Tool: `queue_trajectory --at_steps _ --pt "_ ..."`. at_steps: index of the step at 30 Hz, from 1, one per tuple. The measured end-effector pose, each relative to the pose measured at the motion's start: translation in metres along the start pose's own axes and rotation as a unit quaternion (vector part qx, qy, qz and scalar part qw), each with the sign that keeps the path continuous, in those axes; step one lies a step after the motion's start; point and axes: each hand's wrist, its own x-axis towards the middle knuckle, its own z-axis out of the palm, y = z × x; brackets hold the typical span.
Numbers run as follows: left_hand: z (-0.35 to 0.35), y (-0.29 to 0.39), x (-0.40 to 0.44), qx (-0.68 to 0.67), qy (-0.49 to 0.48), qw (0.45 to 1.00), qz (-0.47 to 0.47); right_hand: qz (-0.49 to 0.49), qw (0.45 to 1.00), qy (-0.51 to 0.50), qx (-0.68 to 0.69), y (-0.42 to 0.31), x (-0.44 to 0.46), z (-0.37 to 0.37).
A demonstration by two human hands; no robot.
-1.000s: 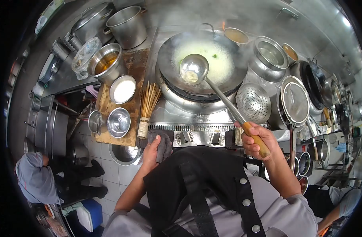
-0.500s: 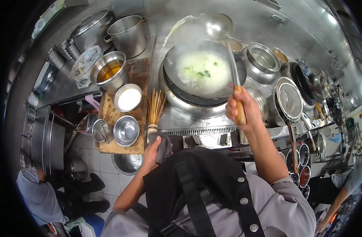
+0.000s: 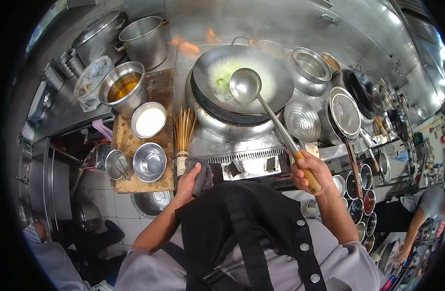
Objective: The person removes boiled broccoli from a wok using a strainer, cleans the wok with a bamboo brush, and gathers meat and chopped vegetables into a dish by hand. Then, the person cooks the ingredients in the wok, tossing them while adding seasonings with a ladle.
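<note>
My right hand [image 3: 310, 172] is closed round the wooden handle of a long steel ladle [image 3: 245, 85]. The ladle's bowl hangs over the middle of a large wok [image 3: 280, 89] on the burner; whether it touches the liquid I cannot tell. Pale, foaming liquid [image 3: 227, 68] with bits of green lies in the wok, partly hidden by the ladle. A folded dark grey cloth [image 3: 203, 178] is gripped in my left hand [image 3: 187, 184], near the front edge of the stove. Just beyond that hand stands a bamboo wok brush [image 3: 184, 140].
On the left, a wooden board [image 3: 123, 140] bears a bowl of white liquid [image 3: 148, 120], an empty steel bowl [image 3: 149, 161] and a pot of amber liquid [image 3: 121, 87]. Flames [image 3: 187, 47] show behind the wok. To the right are a perforated skimmer [image 3: 302, 120] and a mesh strainer [image 3: 346, 114].
The ladle has come down from above the wok's far rim to over its middle, and my right hand has moved lower. Orange flames now show behind the wok. My left hand keeps the cloth.
</note>
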Motion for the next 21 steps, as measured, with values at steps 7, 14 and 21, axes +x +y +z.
queue_trajectory --at_steps 7,14,21 --pt "-0.005 -0.005 0.004 0.03 -0.02 0.999 -0.007 0.005 0.998 0.019 -0.054 -0.005 0.022 0.007" --pt "-0.006 -0.008 -0.008 -0.02 0.032 0.999 0.016 0.067 0.994 -0.072 0.051 -0.02 0.016 0.009" --pt "-0.005 -0.017 -0.014 -0.033 0.047 0.997 0.045 0.154 0.954 -0.169 0.195 -0.045 0.062 0.015"
